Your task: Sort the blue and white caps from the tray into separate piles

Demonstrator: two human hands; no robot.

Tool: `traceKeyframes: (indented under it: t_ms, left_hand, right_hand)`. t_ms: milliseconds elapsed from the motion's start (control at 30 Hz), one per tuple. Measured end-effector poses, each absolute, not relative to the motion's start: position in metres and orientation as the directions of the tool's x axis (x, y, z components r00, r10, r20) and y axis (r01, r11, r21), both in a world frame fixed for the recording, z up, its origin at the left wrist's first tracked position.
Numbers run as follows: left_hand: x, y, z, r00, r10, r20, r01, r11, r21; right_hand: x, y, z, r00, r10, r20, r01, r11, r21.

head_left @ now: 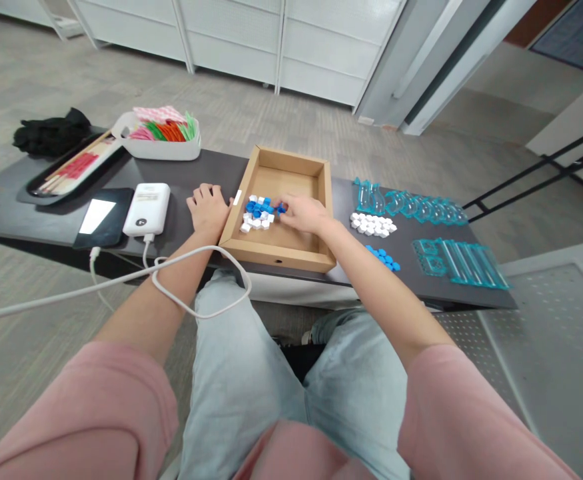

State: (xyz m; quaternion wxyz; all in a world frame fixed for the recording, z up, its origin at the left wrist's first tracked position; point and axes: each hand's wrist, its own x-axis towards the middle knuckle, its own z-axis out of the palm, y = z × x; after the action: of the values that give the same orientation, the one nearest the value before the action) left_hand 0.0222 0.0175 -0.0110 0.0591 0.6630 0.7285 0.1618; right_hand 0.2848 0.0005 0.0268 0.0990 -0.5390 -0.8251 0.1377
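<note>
A shallow cardboard box (291, 253) lies on the dark table in front of me. Blue and white small pieces (258, 212) are gathered in its left half. My right hand (303, 213) reaches into the box, fingers pinched on a small blue piece (282, 208) at the right edge of that group. Flat on the table, fingers apart, my left hand (209, 210) rests beside the box's left wall, thumb against it.
Right of the box are white pieces (372, 225), blue pieces (383, 257) and teal plastic parts (424, 207). To the left sit a white power bank (147, 210), a phone (104, 219), a black tray (54, 199) and a white basket (166, 151). A white cable (121, 277) crosses my left forearm.
</note>
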Motion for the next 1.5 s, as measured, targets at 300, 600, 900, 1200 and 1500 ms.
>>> traceKeyframes:
  t_ms: [300,600,900,1200,1500]
  left_hand:
    - [0.021,0.015,-0.006,-0.099,0.993,0.071,0.939,0.069,0.337]
    - [0.01,0.032,-0.02,-0.103,0.993,0.065,0.945,0.077,0.319]
    - [0.012,0.035,-0.018,-0.154,0.985,0.082,0.953,0.126,0.275]
    - [0.007,0.039,-0.021,-0.145,0.986,0.078,0.948,0.116,0.295]
    - [0.012,0.032,-0.021,-0.109,0.989,0.103,0.935,0.067,0.348]
  right_hand:
    - [0.431,-0.091,0.056,-0.133,0.927,0.35,0.714,0.334,-0.615]
    - [0.534,-0.228,-0.013,0.408,0.873,0.268,0.586,-0.025,-0.81]
    - [0.522,-0.253,-0.05,0.34,0.91,0.238,0.592,-0.011,-0.806]
    - [0.52,-0.258,-0.064,0.351,0.88,0.32,0.589,0.059,-0.806]
    - [0.49,-0.237,-0.04,0.341,0.812,0.474,0.677,0.137,-0.723]
